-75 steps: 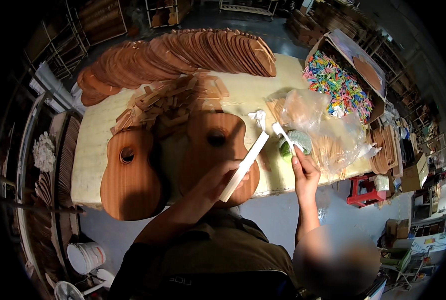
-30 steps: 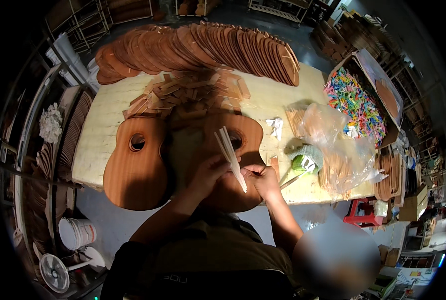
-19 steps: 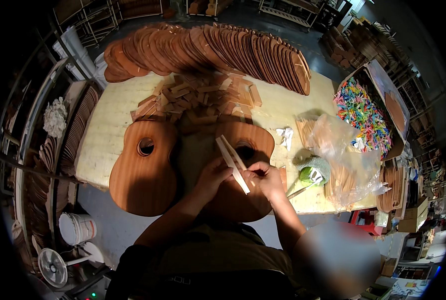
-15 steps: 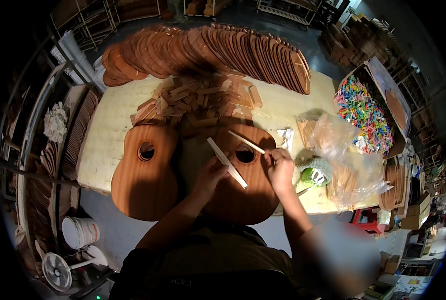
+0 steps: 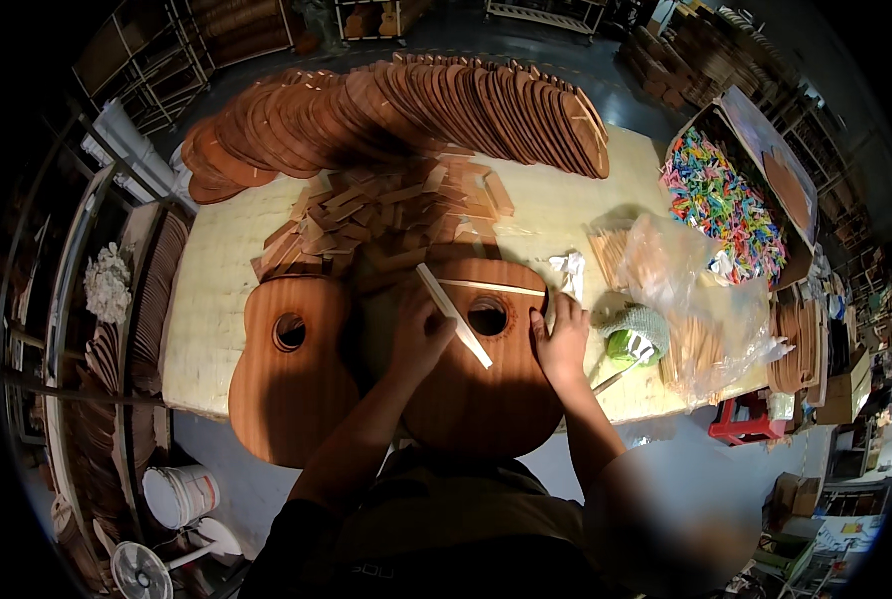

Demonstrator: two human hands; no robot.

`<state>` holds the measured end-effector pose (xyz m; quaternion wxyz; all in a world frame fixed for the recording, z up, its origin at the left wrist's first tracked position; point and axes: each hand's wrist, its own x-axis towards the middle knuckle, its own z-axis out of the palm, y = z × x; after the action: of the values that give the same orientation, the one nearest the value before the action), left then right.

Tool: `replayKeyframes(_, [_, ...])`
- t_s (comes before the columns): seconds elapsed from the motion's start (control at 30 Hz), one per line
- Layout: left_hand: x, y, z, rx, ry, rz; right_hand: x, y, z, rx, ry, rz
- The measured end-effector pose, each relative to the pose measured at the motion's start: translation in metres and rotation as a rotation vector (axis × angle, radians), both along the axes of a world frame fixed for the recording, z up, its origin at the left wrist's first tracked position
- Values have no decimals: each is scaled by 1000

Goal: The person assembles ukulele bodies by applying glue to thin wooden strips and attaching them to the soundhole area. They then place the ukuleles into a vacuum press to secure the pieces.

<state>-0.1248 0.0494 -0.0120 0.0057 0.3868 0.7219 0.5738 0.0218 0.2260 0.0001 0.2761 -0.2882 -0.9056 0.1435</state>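
Observation:
A small guitar-shaped wooden panel (image 5: pixel 481 399) with a round soundhole lies right in front of me. One thin pale strip (image 5: pixel 491 287) rests across it, just above the hole. My left hand (image 5: pixel 424 334) is closed round a pale wooden strip bundle (image 5: pixel 454 317), held slanting over the panel's left part. At the panel's right edge is my right hand (image 5: pixel 564 344), thumb and fingers apart, fingertips beside the strip's right end; whether they touch it I cannot tell. A second guitar-shaped panel (image 5: pixel 291 399) lies to the left.
Beyond the panels are a pile of small wood blocks (image 5: pixel 366 215) and a long row of stacked panels (image 5: pixel 396 110). To the right stand a green-and-grey pot (image 5: pixel 634 339) with a brush, a plastic bag (image 5: pixel 666 262) and a box of coloured clips (image 5: pixel 726 205).
My right hand has lowered the single strip from a slanted position to nearly level across the panel, and its fingers have spread. My left hand keeps its strips.

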Motion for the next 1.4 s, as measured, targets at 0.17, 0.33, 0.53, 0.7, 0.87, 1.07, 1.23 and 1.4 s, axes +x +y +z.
replayKeyframes(0.17, [4, 1, -13, 21, -151, 27, 5, -7, -1, -7, -348, -46])
replayKeyframes(0.33, [4, 1, -15, 18, -93, 35, 2, -6, -12, 52, -337, -81])
replayKeyframes(0.53, [6, -12, -10, -30, 16, 87, 3, -17, 7, 197, -49, -17])
replayKeyframes(0.7, [43, -34, 17, 25, -673, -137, 13, -51, 33, -1183, 37, 365])
replayKeyframes(0.87, [68, -47, 8, 131, -787, -85, 21, -50, 24, -1205, 133, 388])
replayKeyframes(1.07, [81, -57, 23, -132, -123, 159, 30, -28, 22, -44, 65, 405])
replayKeyframes(1.23, [77, -54, 7, -148, -47, 165, 29, -25, 0, -2, -10, 450])
replayKeyframes(1.4, [77, -53, -3, -160, -40, 187, 42, -43, 13, 137, 88, 190])
